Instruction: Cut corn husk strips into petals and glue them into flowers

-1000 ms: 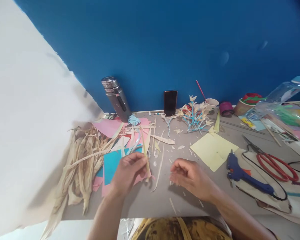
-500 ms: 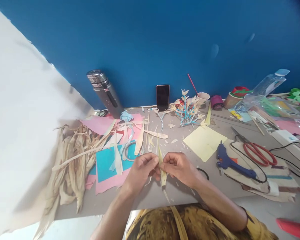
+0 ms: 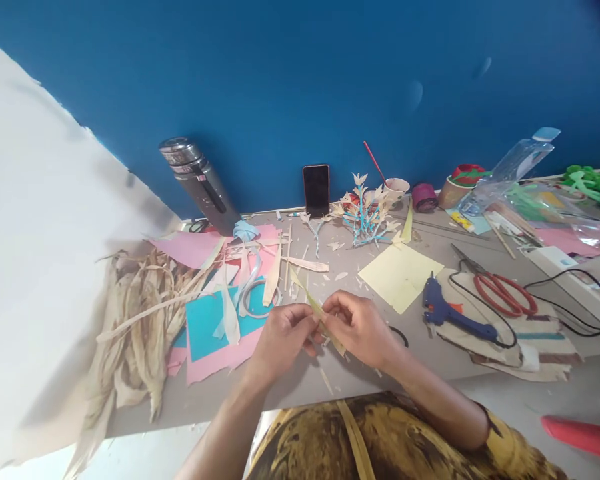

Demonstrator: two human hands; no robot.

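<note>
Between my two hands, over the front of the grey table [image 3: 300, 387], is a pale green-yellow strip of dried husk [image 3: 304, 288]. My left hand [image 3: 287, 337] pinches it from the left with thumb and forefinger. From the right, my right hand [image 3: 355, 327] grips the same strip, its fingertips nearly touching those of the left. One tip of the strip points up and away to the left; the other end shows below my fingers. Another husk strip [image 3: 355, 437] lies across my lap on the patterned clothing.
Left are a husk bundle [image 3: 143, 327], blue paper [image 3: 205, 327], a tape roll [image 3: 253, 300] and a flask [image 3: 200, 183]. Behind stand a phone [image 3: 317, 191] and husk flowers [image 3: 367, 220]. Right lie yellow paper [image 3: 400, 277], a glue gun [image 3: 455, 317], scissors [image 3: 505, 293] and a power strip [image 3: 575, 283].
The strip has turned from nearly upright to slanting, its upper tip now leaning left. My right hand has come closer over it. The whole view has shifted slightly.
</note>
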